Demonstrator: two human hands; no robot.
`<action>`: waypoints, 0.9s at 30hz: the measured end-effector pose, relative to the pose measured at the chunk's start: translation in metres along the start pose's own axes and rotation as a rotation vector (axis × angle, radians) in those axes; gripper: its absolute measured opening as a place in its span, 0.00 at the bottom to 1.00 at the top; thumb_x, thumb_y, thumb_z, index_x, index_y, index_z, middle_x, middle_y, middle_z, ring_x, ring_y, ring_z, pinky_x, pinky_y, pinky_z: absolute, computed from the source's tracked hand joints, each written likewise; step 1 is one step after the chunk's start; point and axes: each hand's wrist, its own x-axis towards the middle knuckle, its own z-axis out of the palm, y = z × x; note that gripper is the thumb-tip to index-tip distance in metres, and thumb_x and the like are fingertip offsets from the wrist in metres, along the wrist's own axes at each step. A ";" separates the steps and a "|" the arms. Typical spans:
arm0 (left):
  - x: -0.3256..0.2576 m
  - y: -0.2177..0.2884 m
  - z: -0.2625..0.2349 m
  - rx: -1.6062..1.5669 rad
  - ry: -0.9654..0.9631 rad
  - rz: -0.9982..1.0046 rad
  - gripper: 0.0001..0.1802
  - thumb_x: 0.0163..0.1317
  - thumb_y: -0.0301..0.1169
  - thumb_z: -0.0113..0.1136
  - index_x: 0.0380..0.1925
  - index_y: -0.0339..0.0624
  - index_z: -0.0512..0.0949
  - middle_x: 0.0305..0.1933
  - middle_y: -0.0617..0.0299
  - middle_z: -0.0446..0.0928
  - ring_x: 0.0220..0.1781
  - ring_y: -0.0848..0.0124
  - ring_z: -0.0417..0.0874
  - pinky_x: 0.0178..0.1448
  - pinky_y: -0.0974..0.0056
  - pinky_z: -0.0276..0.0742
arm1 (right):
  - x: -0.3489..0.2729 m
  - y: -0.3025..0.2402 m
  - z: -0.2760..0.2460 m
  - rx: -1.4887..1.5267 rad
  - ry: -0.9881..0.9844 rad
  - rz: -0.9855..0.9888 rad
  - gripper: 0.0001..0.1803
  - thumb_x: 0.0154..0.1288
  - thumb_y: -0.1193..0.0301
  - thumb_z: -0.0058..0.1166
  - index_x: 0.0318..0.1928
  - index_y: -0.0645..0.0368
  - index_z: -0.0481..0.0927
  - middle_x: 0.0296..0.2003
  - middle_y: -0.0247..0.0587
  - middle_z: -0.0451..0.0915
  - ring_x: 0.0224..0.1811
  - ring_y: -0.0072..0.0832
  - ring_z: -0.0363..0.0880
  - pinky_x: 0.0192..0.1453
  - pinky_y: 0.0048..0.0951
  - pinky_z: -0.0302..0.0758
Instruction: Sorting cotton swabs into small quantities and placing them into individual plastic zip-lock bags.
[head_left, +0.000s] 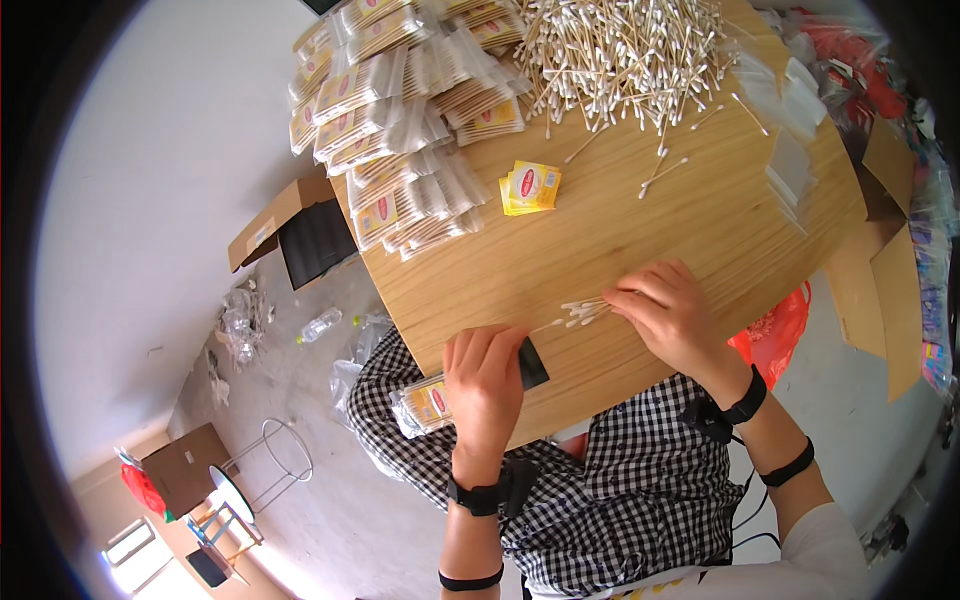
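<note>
My right hand (665, 308) is closed in a pinch on a small bunch of cotton swabs (582, 312), whose white tips fan out toward the left just above the table. My left hand (484, 372) has its fingers bent together, with a single cotton swab (546, 326) sticking out from the fingertips toward the bunch. Partly covered by that hand is a flat black piece (534, 364) at the table's near edge. Beside its wrist lies a clear packet of swabs with a yellow card (424, 404). Farther off sits a small stack of yellow cards (530, 188).
Filled swab packets (370, 130) are heaped at the far left of the wooden table (480, 270). A big pile of loose swabs (620, 60) covers the far middle. Clear empty bags (790, 170) lie at the right. A red bag (775, 335) and cardboard box (880, 290) stand beside the table.
</note>
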 end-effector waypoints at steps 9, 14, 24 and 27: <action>0.022 0.019 0.018 -0.067 -0.008 -0.052 0.12 0.52 0.16 0.61 0.37 0.39 0.82 0.37 0.59 0.79 0.41 0.59 0.78 0.48 0.55 0.72 | 0.015 -0.018 -0.002 0.105 -0.034 0.082 0.16 0.51 0.78 0.61 0.43 0.58 0.82 0.41 0.35 0.79 0.45 0.34 0.76 0.53 0.37 0.71; 0.012 0.032 0.017 -0.094 -0.098 -0.003 0.21 0.51 0.20 0.66 0.48 0.39 0.80 0.51 0.56 0.79 0.54 0.56 0.78 0.57 0.56 0.72 | 0.041 0.041 -0.035 -0.257 0.025 0.105 0.25 0.50 0.87 0.52 0.51 0.58 0.79 0.53 0.40 0.76 0.57 0.39 0.72 0.63 0.40 0.68; -0.002 0.037 0.036 -0.076 -0.056 0.028 0.23 0.51 0.21 0.68 0.51 0.37 0.79 0.55 0.55 0.79 0.59 0.56 0.77 0.60 0.56 0.72 | 0.091 0.091 -0.016 -0.318 0.022 -0.160 0.08 0.51 0.80 0.54 0.34 0.59 0.78 0.39 0.35 0.77 0.49 0.32 0.73 0.58 0.34 0.70; 0.001 0.039 0.038 -0.092 -0.025 0.025 0.20 0.53 0.20 0.66 0.48 0.37 0.80 0.52 0.56 0.80 0.56 0.57 0.79 0.58 0.57 0.73 | 0.110 0.092 -0.008 -0.316 0.060 -0.194 0.05 0.53 0.78 0.53 0.33 0.58 0.77 0.35 0.34 0.77 0.46 0.32 0.73 0.56 0.34 0.70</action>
